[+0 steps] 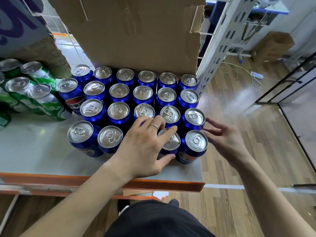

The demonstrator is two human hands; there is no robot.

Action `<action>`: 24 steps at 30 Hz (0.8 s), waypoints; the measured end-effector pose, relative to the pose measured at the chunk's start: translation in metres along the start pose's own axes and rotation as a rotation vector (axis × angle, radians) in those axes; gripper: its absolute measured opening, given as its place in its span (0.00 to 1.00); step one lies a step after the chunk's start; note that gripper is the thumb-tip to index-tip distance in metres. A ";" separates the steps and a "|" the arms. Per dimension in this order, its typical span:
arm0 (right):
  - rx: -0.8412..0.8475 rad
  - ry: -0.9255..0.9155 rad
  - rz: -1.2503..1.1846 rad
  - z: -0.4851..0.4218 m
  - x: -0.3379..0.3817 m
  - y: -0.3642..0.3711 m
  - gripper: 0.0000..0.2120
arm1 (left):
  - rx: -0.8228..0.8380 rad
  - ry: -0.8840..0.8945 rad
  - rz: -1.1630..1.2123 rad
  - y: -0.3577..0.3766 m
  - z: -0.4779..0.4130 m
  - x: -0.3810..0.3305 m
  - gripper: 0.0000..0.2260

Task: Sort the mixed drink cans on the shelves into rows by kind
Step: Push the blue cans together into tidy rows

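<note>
- Blue cans (118,92) in rows on the right half of the grey shelf (34,151), all upright, shiny tops up.
- Front row close to the orange edge (68,179) of the shelf.
- Left hand (143,144) gripping one can in the front row: fingers curled over its top, thumb pressed on its front side.
- That held can (171,142) just beside the corner can (196,141) at the right end of the row.
- Ring (154,125) on one finger of the left hand.
- Right hand (225,139) at the right side of the blue block, fingers spread and loose, holding nothing; fingertips very near the corner can, cannot tell if touching.
- Green cans (37,94) bunched at the left of the shelf, just beside the blue ones.
- Brown cardboard box (136,35) right behind the back row.
- White shelf post (220,48) at the back right corner.
- Wood floor (239,125) off to the right, with a white cord (239,72) lying on it.
</note>
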State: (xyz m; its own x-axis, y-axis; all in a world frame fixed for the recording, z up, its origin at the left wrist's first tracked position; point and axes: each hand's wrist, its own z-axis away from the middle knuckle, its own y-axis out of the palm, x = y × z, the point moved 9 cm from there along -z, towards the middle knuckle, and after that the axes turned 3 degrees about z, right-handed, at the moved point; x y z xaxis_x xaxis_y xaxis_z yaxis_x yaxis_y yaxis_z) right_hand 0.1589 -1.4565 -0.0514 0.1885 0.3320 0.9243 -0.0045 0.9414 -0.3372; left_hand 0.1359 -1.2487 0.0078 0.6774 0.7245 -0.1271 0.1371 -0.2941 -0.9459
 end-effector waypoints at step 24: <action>-0.006 0.069 -0.711 -0.012 -0.005 0.060 0.26 | -0.857 -0.930 1.014 -0.016 0.182 0.197 0.22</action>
State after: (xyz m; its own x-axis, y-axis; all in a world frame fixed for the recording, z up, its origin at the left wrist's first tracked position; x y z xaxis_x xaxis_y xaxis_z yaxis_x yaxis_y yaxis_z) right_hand 0.1698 -1.4026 -0.0780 0.2060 -0.3669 0.9071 0.1477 0.9281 0.3419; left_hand 0.1352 -0.9880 -0.0562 0.1309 0.0395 -0.9906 0.4871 -0.8728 0.0295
